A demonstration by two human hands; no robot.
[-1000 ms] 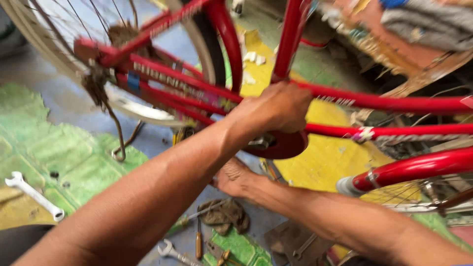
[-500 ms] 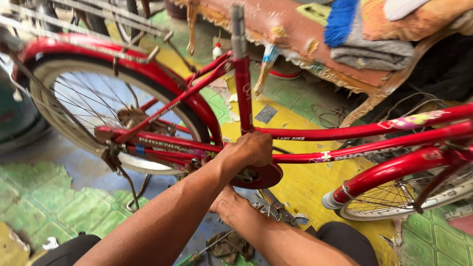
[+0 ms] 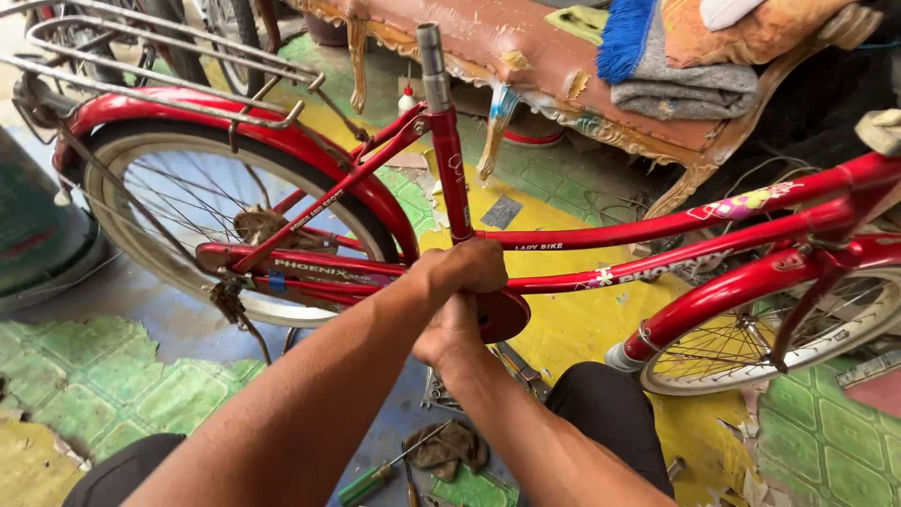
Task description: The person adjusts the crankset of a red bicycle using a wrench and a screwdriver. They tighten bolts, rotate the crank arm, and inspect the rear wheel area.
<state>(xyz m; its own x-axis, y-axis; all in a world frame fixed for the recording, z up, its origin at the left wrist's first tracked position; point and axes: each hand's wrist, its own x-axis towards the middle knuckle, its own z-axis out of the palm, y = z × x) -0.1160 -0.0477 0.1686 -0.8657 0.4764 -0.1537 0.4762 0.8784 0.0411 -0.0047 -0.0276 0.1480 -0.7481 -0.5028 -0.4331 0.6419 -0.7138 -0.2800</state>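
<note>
A red bicycle [image 3: 657, 225] stands across the view, its bare seat tube [image 3: 449, 141] upright in the middle. My left hand [image 3: 469, 268] reaches in from the lower left and is closed around the frame at the foot of the seat tube. My right hand [image 3: 449, 330] sits just beneath it, pressed against the round red cover [image 3: 505, 314] at the crank. Its fingers are hidden behind the left hand and the frame, so what they hold cannot be told.
On the floor below lie a green-handled screwdriver [image 3: 368, 484], a dirty rag [image 3: 452, 445] and a metal tool [image 3: 436, 390]. The rear wheel [image 3: 169, 221] with rack [image 3: 169, 66] is left, the front wheel [image 3: 779, 352] right. A worn bench [image 3: 563, 56] with cloths and a blue brush stands behind.
The view has lifted and pulled back, showing the whole frame and the bench. Both hands stay at the crank area; the spanner on the left floor has left the view.
</note>
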